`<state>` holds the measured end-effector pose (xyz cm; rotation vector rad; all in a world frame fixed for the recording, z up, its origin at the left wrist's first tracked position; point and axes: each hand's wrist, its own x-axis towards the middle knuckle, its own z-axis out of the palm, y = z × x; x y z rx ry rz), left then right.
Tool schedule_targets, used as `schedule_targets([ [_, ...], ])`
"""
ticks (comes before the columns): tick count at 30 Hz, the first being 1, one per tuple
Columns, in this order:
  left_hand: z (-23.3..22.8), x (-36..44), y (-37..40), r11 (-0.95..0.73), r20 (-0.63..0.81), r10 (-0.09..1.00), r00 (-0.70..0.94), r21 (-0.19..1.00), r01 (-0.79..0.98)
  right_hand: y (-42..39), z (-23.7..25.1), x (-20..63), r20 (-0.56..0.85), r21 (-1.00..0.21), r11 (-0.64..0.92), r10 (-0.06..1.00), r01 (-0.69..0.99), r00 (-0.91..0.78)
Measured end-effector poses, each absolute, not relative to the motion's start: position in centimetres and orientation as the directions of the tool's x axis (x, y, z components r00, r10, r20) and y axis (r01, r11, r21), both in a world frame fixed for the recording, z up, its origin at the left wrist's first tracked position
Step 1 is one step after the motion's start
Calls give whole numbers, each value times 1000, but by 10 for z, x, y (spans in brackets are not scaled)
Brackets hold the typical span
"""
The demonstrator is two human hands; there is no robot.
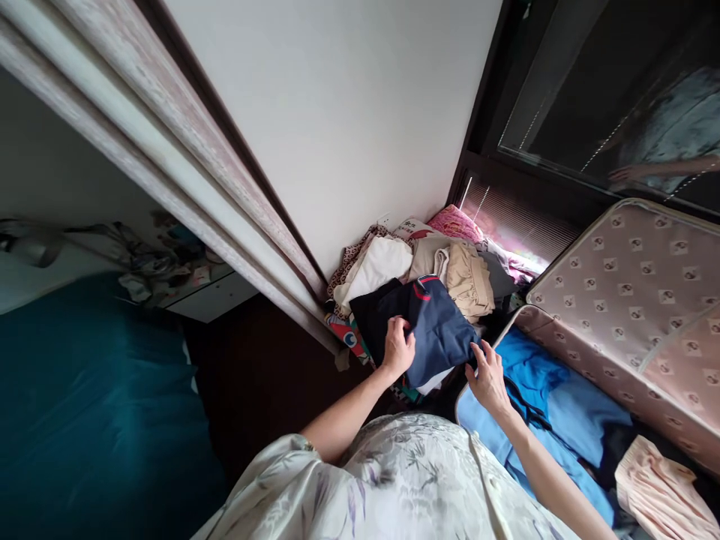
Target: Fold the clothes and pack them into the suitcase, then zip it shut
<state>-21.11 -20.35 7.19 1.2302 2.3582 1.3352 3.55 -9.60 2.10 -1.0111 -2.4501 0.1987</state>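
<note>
A: Item one, centre of frame?
B: Folded navy garment (436,326), red trim at its collar, lying on top of a clothes pile (450,270) at the foot of the white wall (337,112).
A: Hands?
B: Left hand (398,346) curled over the garment's left edge, fingers gripping the cloth. Right hand (488,375) pinching its lower right corner.
A: Surroundings?
B: Open pink patterned suitcase (630,315) at right, blue clothing (556,405) inside; teal bed (84,405) at lower left; sliding door frame (169,150) at upper left.

No legible text or labels.
</note>
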Motion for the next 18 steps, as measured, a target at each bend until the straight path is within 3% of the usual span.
schedule_targets([
  [5,55,-213,-195,289,31,717,-696,896,337,-72,22,4,314,-307,719,695,624,-646],
  [8,60,-233,-200,467,-88,714,-694,799,380,-46,25,-15,156,-299,639,766,709,-624],
  [12,65,-260,-208,714,-134,567,-813,573,403,-17,35,-39,-171,-282,424,860,861,-480],
  [15,59,-276,-212,765,-235,527,-817,550,335,-3,47,-51,-346,-350,241,865,905,-364],
  [18,52,-295,-213,746,-275,563,-779,574,337,5,59,-57,-398,-452,156,846,878,-355],
])
